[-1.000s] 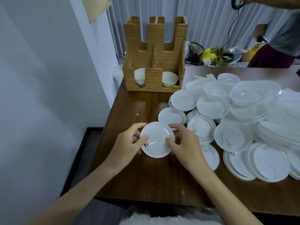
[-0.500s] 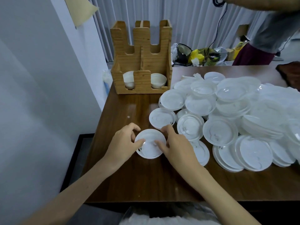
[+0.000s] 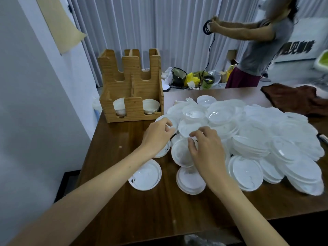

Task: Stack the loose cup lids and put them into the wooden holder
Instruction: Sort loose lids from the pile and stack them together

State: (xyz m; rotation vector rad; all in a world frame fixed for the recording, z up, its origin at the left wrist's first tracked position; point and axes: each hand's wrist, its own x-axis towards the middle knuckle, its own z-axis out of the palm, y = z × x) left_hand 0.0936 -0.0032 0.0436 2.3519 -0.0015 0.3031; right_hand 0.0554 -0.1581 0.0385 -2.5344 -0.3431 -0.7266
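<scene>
Several white cup lids lie in a loose pile (image 3: 257, 132) over the right half of the brown table (image 3: 142, 210). The wooden holder (image 3: 132, 103) stands at the back left with short lid stacks in its two front slots. One lid (image 3: 146, 177) lies alone near me, beside a small stack (image 3: 189, 182). My left hand (image 3: 156, 136) curls its fingertips round the rim of a lid (image 3: 173, 124) at the pile's left edge. With thumb and forefinger, my right hand (image 3: 206, 150) pinches the rim of another lid (image 3: 181, 153).
A grey wall runs close along the table's left edge. A brown cloth (image 3: 292, 99) lies at the back right. Another person (image 3: 257, 50) stands behind the table holding a black cable. Bags and clutter (image 3: 191, 79) sit on the floor beyond.
Both hands let go of the lid they held together; it now lies on the table near me. The hands moved forward to the pile's edge, and my view lifted.
</scene>
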